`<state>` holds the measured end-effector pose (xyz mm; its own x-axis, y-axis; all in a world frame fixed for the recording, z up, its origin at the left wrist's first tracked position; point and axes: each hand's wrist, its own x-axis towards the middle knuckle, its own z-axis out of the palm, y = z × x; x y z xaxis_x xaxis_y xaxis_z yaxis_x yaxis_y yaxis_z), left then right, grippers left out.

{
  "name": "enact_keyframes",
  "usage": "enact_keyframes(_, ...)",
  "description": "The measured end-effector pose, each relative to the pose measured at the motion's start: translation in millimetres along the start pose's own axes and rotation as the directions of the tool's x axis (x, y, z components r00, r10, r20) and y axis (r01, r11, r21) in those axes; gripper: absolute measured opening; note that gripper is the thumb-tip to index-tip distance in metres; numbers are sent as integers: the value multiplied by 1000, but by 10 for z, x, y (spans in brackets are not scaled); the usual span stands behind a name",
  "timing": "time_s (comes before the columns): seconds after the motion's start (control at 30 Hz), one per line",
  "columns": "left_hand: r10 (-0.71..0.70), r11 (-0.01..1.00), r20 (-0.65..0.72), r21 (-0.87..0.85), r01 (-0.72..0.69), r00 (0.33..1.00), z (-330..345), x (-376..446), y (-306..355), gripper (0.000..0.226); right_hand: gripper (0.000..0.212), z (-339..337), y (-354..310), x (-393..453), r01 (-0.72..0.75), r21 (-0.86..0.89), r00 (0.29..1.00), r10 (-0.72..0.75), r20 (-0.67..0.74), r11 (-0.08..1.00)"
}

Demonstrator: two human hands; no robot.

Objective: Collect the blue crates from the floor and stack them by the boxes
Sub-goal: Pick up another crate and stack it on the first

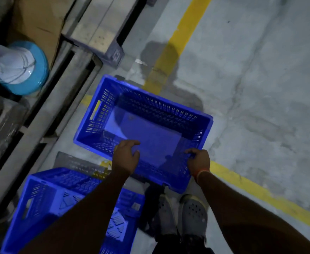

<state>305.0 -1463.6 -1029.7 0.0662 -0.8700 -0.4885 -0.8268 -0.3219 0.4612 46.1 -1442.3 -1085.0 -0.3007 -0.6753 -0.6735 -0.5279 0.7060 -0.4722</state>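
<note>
Open-topped blue crate (150, 125), slotted walls, solid floor; right hand (199, 162) gripping near rim, left hand (126, 156) loosely curled, grip unclear.

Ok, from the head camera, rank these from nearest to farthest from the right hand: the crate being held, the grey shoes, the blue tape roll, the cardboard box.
1. Held crate: in the right hand, at its near rim.
2. Grey shoes: just below the hand.
3. Blue tape roll: far left.
4. Cardboard box: top left corner, beyond the roll.
</note>
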Motion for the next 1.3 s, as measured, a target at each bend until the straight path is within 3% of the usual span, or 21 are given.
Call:
enact_keyframes(0.1,-8,997,-24,72,10,1000,0,118,56,33,29,-92,45,32,52,-119,998,-55,-24,991)
enact_keyframes(0.37,-35,974,-190,213,76,981,-102,354,-19,35,34,-712,286,382,18,-288,991,-55,-119,958)
enact_keyframes(0.57,-112,967,-156,209,144,981,-77,563,-220,41,41,-926,401,574,10,-317,993,-47,-108,948)
enact_keyframes(0.7,-72,978,-122,189,94,990,-50,683,-406,41,44,-942,385,604,52,-301,994,-79,-78,952)
enact_keyframes(0.97,240,906,24,353,-232,971,-142,817,-779,53,30,-963,478,664,177,-258,973,-208,-99,950)
enact_keyframes(1.17,228,920,-49,339,-198,973,-370,373,-642,86,28,-1264,400,296,216,-245,942,-268,-202,945)
enact_keyframes(1.3,277,914,-119,338,-223,953,-762,-203,-337,90,26,-1702,277,-295,225,-228,937,-274,-215,947)
